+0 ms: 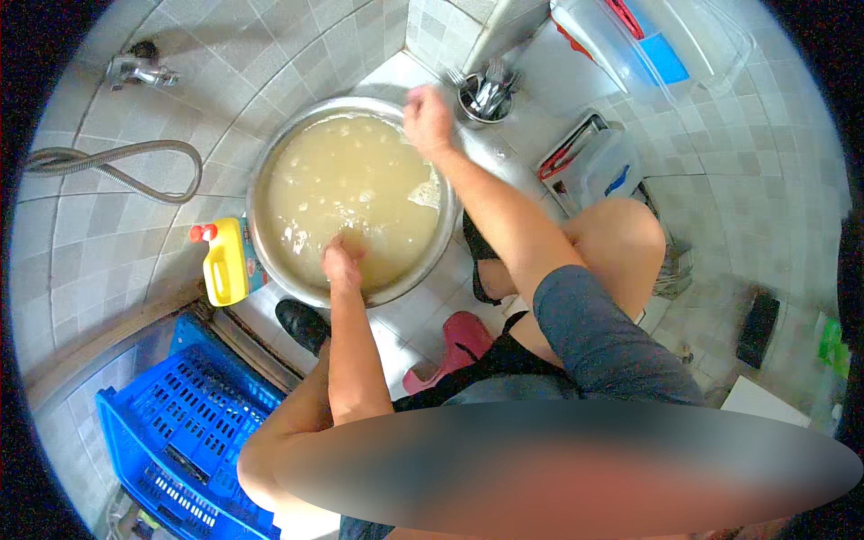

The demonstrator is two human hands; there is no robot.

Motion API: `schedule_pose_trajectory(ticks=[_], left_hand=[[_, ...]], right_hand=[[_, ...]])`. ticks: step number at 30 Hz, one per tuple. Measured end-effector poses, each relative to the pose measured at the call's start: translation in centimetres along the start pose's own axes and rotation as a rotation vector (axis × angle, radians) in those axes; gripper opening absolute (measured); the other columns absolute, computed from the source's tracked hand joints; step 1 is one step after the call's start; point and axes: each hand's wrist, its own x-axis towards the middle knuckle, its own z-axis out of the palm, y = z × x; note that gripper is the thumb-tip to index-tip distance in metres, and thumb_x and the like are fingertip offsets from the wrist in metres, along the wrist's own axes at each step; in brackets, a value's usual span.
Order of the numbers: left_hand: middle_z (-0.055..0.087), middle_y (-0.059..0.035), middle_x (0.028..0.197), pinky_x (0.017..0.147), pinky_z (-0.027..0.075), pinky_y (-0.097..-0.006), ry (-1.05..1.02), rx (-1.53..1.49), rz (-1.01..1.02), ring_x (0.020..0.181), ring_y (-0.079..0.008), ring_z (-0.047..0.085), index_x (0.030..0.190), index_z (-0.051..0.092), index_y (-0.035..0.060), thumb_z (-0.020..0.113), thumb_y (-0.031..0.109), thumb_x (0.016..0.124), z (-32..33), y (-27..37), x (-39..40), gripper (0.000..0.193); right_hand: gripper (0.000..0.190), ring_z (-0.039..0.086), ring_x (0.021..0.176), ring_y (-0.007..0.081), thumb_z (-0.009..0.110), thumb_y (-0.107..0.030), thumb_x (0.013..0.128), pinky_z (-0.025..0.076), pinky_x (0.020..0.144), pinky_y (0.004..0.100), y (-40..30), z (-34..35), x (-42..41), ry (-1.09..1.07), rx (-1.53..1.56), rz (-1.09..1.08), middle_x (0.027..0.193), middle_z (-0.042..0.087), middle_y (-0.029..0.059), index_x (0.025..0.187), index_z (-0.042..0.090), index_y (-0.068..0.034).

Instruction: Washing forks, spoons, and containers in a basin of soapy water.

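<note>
A large round metal basin [255, 223] full of cloudy, yellowish water [337, 169] stands on the tiled floor before me. The fingers of my left hand [343, 260] dip into the water near the basin's front side, so their tips and anything in them are hidden. Over the far right rim, my right hand [428, 121] is raised with its fingers curled. It is blurred, and I see nothing certain in it. Just right of that hand is a metal cup [484, 111] holding forks [496, 71] and other metal cutlery.
Left of the basin stands a yellow jug [226, 263] with a red cap. A blue plastic crate [196, 412] is at lower left. A metal hose [182, 196] and a tap [138, 69] are on the wall. Clear plastic containers [597, 169] lie to the right. A pink slipper [466, 337] is below the basin.
</note>
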Motion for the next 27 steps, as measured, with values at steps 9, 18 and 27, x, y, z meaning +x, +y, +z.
schedule_pose_trajectory(ticks=[9, 18, 27], left_hand=[[0.064, -0.0209, 0.093, 0.076, 0.049, -0.0399, 0.351, 0.811, 0.457, 0.084, -0.0293, 0.062, 0.097, 0.059, -0.0067, 0.061, 0.018, 0.076, -0.8, 3.1, 4.5, 0.033], [0.063, -0.0212, 0.110, 0.087, 0.050, -0.0406, -0.007, 1.964, 0.425, 0.100, -0.0328, 0.063, 0.109, 0.061, -0.0022, 0.058, 0.028, 0.079, 0.0, 2.4, 13.6, 0.042], [0.059, -0.0140, 0.123, 0.095, 0.046, -0.0432, -0.552, 2.184, 0.300, 0.111, -0.0313, 0.058, 0.112, 0.064, 0.0058, 0.053, 0.023, 0.084, 5.9, 2.3, 17.2, 0.035]], right_hand=[[0.032, 0.058, 0.103, 0.0383, 0.059, -0.016, 0.073, 0.047, 0.090, 0.0439, 0.3, 7.2, -9.8, -0.844, -0.416, 0.255, 0.107, 0.061, 0.0244, 0.100, 0.062, 0.001], [0.031, 0.060, 0.097, 0.0391, 0.055, -0.019, 0.075, 0.049, 0.085, 0.0455, 4.5, 9.6, -11.0, -1.201, -0.465, 0.317, 0.103, 0.062, 0.0240, 0.097, 0.065, 0.001], [0.038, 0.053, 0.114, 0.0392, 0.048, -0.030, 0.088, 0.044, 0.093, 0.0459, 4.3, 12.4, -11.9, -1.456, -0.549, 0.306, 0.125, 0.053, 0.0240, 0.111, 0.063, -0.003]])
